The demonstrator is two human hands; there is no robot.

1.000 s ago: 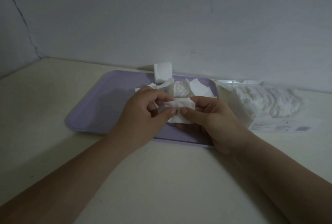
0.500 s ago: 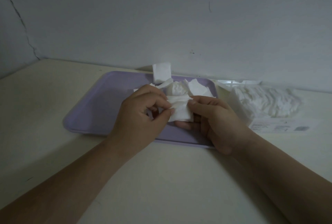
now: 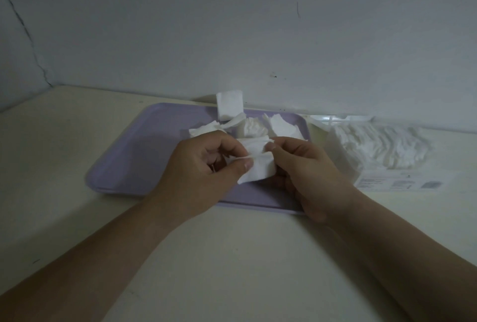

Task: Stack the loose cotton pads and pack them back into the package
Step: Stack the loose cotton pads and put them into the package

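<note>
Cotton pads [image 3: 256,166] above the tray [image 3: 134,156] middle, pinched between your left hand [image 3: 204,169] and right hand [image 3: 307,166]. Feather-light, soft, floppy; they'll likely splay, so pinch opposite edges. Package [image 3: 382,148] right of the tray on surface [image 3: 232,257].

Both forearms run off the btm edge; elbows not in view. The left hand [image 3: 202,169] & right hand [image 3: 307,171] pinch the held pads [image 3: 258,170], but the no. of layers can't be told, and the right hand's lower fingers are hidden under them. The hands cover the tray [image 3: 144,146] centre and part of its near rim, plus the front of the loose pads [image 3: 251,126] behind. Print on the package [image 3: 382,146] label [image 3: 397,182] is too small & dim to read. Whether the package mouth is open can't be told.
</note>
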